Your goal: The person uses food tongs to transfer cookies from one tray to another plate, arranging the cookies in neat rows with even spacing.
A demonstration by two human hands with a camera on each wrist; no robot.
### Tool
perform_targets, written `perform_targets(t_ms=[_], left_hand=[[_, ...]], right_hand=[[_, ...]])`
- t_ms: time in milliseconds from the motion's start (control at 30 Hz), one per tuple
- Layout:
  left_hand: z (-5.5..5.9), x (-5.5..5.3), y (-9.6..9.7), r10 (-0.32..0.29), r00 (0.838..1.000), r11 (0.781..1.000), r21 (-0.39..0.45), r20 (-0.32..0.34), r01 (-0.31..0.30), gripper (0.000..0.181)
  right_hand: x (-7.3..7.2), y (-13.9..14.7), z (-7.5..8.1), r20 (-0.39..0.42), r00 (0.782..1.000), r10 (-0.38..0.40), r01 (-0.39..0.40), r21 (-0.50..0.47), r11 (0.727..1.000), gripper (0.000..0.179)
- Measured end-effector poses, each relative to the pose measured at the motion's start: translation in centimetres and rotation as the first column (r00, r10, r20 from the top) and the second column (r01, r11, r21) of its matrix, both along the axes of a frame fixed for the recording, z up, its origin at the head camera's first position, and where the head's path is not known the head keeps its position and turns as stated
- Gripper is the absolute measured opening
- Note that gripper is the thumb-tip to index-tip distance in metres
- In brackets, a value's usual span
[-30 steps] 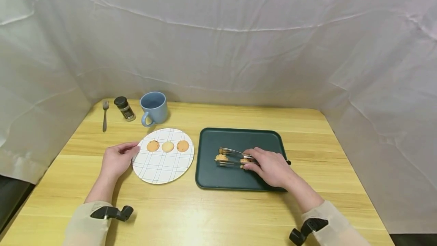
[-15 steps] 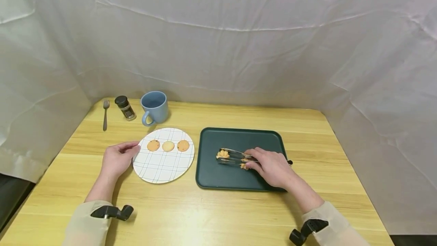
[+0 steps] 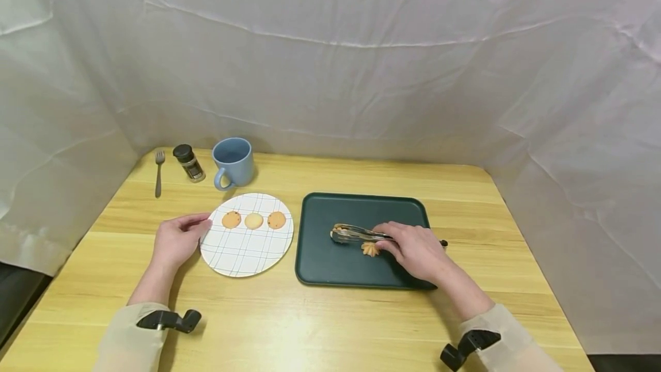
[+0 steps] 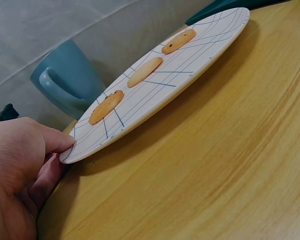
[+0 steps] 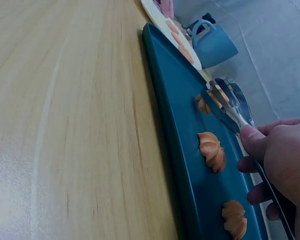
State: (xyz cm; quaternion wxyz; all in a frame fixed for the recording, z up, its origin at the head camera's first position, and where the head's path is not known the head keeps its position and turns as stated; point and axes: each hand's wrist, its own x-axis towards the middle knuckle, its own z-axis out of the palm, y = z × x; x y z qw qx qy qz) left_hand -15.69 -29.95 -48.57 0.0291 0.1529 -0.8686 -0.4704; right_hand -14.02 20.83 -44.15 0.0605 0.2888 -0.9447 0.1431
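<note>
We see the right hand (image 3: pixel 419 251) right of centre in the frame, thumb and fingers curled round the metal tongs (image 3: pixel 356 234). Their long axis runs nearly level across the tray (image 3: pixel 330 268), dipping slightly rightward; the tips point left, toward the plate (image 3: pixel 245 251). At the tips we find a ridged cookie (image 5: pixel 202 105), partly covered; we cannot tell how firmly it is gripped. A second cookie (image 3: pixel 369 249) lies just below the tongs. Left of centre, the left hand (image 3: pixel 177 241) pinches the plate's left rim, thumb on top. Three round cookies (image 3: pixel 253 221) line the plate's upper half, their row running left to right.
</note>
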Motion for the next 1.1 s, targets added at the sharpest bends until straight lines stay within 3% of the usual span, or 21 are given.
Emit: perform_targets(t_ms=[400,633,867,1100], left_hand=[[-0.3,0.1,-0.1,0.006,1.000,1.000,0.002,-0.001,-0.006,0.041],[-0.2,0.1,-0.2,-0.003,1.000,1.000,-0.001,-0.002,0.003,0.040],[-0.3,-0.1,-0.2,-0.002,1.000,1.000,-0.021,-0.022,0.002,0.040],[-0.3,0.0,-0.2,-0.008,0.999,0.999,-0.035,-0.033,0.007,0.040]], right_hand=[[-0.5,-1.2,1.4,-0.052,0.997,0.065,-0.067,-0.032,0.997,0.026],[-0.7,-2.9,2.5,-0.035,0.995,0.089,-0.090,-0.029,0.996,0.030],[-1.1,-4.9,2.4,-0.007,0.993,0.121,-0.122,-0.056,0.991,0.032],[-1.6,-6.9,2.0,-0.033,0.988,0.153,-0.155,-0.062,0.986,0.030]])
